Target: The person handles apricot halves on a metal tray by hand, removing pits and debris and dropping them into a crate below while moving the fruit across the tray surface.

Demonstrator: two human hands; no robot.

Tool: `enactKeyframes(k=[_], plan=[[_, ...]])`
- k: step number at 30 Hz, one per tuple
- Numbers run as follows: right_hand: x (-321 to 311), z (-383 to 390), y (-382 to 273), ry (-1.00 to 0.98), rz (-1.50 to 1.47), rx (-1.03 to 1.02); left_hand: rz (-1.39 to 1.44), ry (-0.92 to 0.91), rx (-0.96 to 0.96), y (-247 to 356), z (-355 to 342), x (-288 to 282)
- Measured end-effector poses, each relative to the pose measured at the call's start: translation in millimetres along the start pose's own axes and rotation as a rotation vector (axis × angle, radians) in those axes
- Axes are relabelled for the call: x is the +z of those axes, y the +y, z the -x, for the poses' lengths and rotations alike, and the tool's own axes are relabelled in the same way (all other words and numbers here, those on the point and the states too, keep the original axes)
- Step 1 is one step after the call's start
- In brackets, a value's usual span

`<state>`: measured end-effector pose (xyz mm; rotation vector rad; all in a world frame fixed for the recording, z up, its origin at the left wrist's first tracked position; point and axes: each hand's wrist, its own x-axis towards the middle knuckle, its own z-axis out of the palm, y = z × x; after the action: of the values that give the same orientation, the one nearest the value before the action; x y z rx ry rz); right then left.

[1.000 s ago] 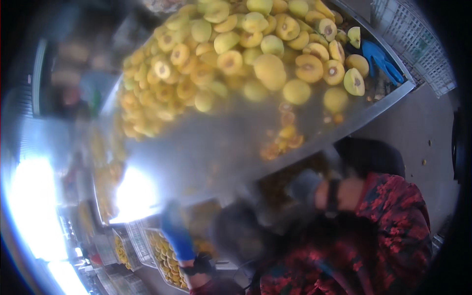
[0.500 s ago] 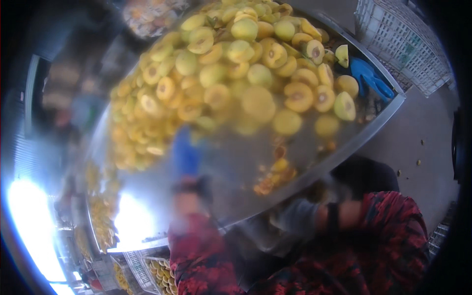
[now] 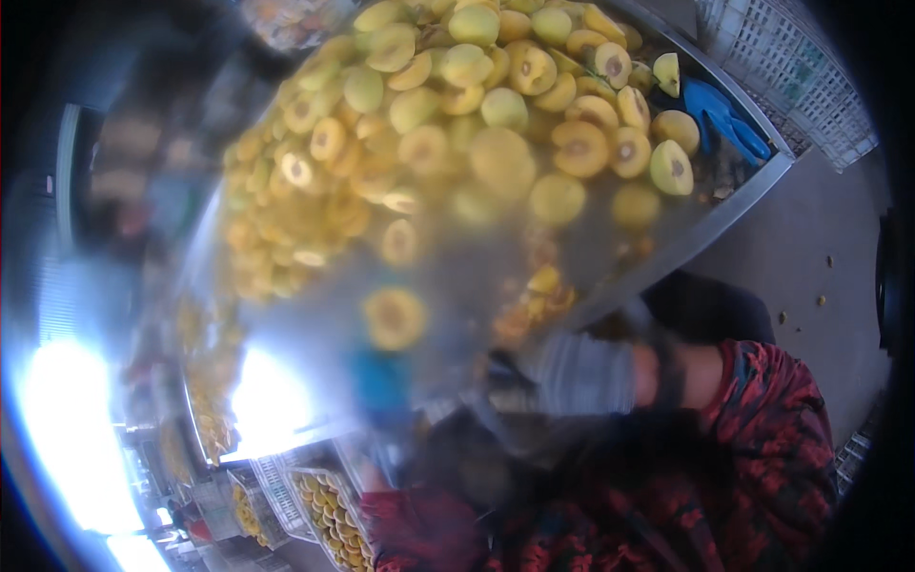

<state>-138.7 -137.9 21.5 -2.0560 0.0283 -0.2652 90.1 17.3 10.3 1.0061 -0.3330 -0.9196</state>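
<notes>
A big heap of halved yellow fruit (image 3: 457, 124) fills a metal tray table (image 3: 734, 205). My right hand (image 3: 572, 377) wears a grey glove and a dark wristband and hovers at the tray's near edge; motion blur hides its fingers. My left hand (image 3: 381, 381) is only a blue blur, seemingly gloved, at the near side of the tray. One fruit half (image 3: 394, 317) sits just above it, apart from the heap; whether the hand touches it is unclear. Red patterned sleeves (image 3: 762, 448) cover both my arms.
A pair of blue gloves (image 3: 724, 114) lies in the tray's far right corner. A white slatted crate (image 3: 791, 67) stands beyond it on the grey floor (image 3: 820, 248). Trays of fruit halves (image 3: 329, 515) sit at lower left, beside strong glare (image 3: 67, 429).
The blue-gloved left hand reached up toward the heap, then came back toward me. A single fruit half now sits apart from the heap. My right hand stayed by the near edge.
</notes>
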Motion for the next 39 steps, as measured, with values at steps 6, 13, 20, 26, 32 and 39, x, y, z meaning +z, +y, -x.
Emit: enactKeyframes(k=[6,13,20,26,32,39], plan=[[-2,-13,-9,0.047,-0.075,0.174,-0.022,0.050,0.175,-43,28,43],[-4,-11,-12,-0.032,-0.097,0.340,-0.907,0.053,0.404,-54,32,52],[37,-15,12,0.140,-0.210,0.224,-0.963,0.232,0.485,-70,37,66],[47,-3,17,0.117,-0.016,0.037,-0.797,0.255,0.594,-74,39,84],[56,-1,16,0.172,0.244,-0.096,-0.418,0.153,0.539,-68,34,89],[60,1,14,0.189,0.528,-0.203,-0.754,0.203,0.420,-60,42,84]])
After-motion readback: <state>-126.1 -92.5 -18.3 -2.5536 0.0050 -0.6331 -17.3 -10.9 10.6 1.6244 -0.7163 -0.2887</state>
